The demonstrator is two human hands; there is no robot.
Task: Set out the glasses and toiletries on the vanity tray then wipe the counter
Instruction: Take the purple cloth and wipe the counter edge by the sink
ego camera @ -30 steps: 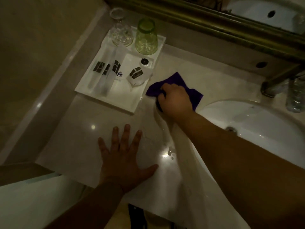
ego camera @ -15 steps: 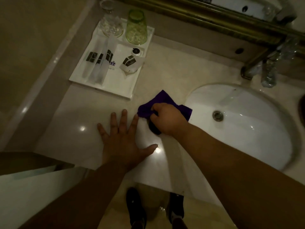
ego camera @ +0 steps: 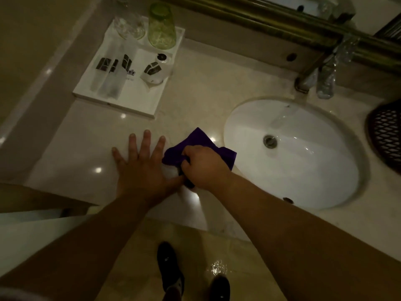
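Landmark for all positions: the sink, a white oval basin set into the counter.

- Right hand: fingers curled round a purple cloth, bunched in the fist and pressed onto the counter just left of the sink's rim. Loose corners of the cloth stick out behind the knuckles and toward the sink.
- Left hand: flat on the counter, palm down, fingers straight and spread, holding nothing. It lies left of the sink, on the far side of the cloth from it.
- Hands sit side by side. The left thumb reaches to the right hand's heel; actual contact cannot be confirmed.
- Vanity tray: white, rectangular, well left of the sink and further back, by the rear ledge.
- On the tray's back edge: a clear glass and a green glass, side by side, the green one nearer the sink.
- In front of the glasses: long frosted toiletry packets with dark labels, lying flat and overlapping. A rounder packet lies on the sink side of them. Print unreadable.
- Faucet: behind the sink, spout over the basin.
- Plastic bottle: just beside the faucet, behind the sink.
- Dark mesh basket: right of the sink, cut off by the frame edge.
- Counter surface left of the sink shows glossy light spots.
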